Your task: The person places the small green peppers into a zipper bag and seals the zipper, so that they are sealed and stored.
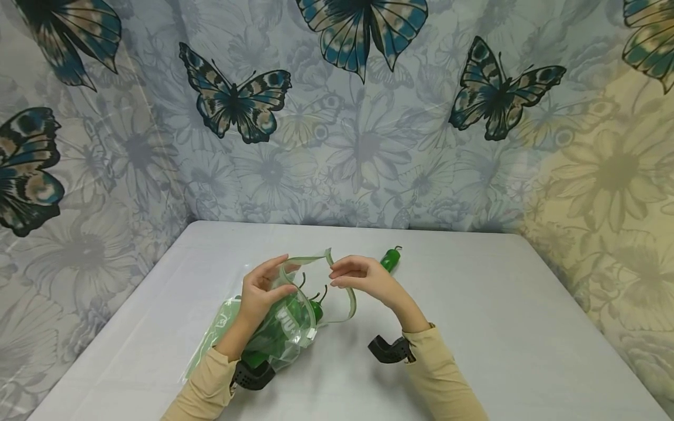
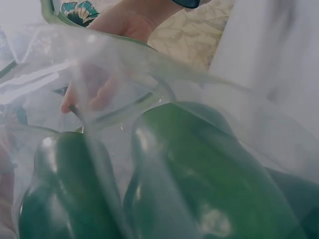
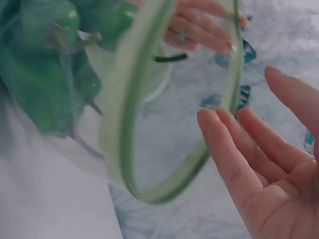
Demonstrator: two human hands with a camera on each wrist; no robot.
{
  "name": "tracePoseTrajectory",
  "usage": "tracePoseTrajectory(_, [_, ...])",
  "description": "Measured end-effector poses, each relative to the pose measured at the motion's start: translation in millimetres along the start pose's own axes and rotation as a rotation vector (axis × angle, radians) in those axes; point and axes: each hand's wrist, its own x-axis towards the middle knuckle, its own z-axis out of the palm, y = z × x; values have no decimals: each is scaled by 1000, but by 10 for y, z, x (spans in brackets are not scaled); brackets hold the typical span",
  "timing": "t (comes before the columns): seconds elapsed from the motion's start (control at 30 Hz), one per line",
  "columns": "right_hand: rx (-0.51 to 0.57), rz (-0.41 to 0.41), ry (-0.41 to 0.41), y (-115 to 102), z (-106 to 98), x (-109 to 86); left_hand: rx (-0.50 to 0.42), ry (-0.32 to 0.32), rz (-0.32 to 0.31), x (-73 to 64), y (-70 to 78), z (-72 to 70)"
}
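A clear zip bag with a pale green rim leans over the table, its mouth spread wide toward the right. Several glossy green peppers lie inside, stems toward the mouth. My left hand holds the bag by the left side of its mouth, thumb on the near side. At the opposite side of the rim is my right hand; its fingers are extended, thumb apart, and nothing is gripped. Whether its fingertips touch the rim is hard to tell. One loose green pepper lies beyond the right hand.
Under and left of the bag lies a flat, clear plastic piece with green. The white table backs onto a butterfly-print cloth. Each wrist carries a black camera mount.
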Motion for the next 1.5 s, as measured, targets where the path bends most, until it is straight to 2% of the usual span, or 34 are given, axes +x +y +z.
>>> tracePoseTrajectory(0.37, [191,-16,183,62,-368,-55,-24,-11,-3,-1,-9,-8])
tracePoseTrajectory(0.6, [255,-68,316,131,-448,-65,-9,-17,-25,-6,-15,-7])
tracePoseTrajectory(0.73, [256,-109,358,160,-475,-68,12,-15,-46,-5,-19,-4])
tracePoseTrajectory(0.87, [242,-180,375,228,-505,-61,14,-17,-39,-1,-17,-8])
tracePoseTrajectory(0.9, [264,-214,366,387,-574,-12,14,-18,-37,0,-14,-8])
tracePoseTrajectory(0.93, [262,-234,381,407,-583,-8,13,-17,-35,2,-13,-8])
tracePoseTrajectory(1.07, [198,-280,533,465,-608,12,9,-23,-51,0,-10,-12])
tracePoseTrajectory(1.1, [175,-280,585,472,-612,16,13,-25,-58,-1,-9,-12])
tracePoseTrajectory(1.13, [129,-257,653,339,-557,-25,16,-26,-65,-4,-8,-12])
tracePoseTrajectory(1.23, [91,-228,769,355,-577,-19,15,-31,-72,-15,-12,-12])
tracePoseTrajectory(1.33, [97,-206,830,385,-616,-12,13,-29,-61,-15,-18,-10])
tracePoseTrajectory(1.5, [74,-145,878,453,-659,-1,-3,-30,-38,-11,-21,-22])
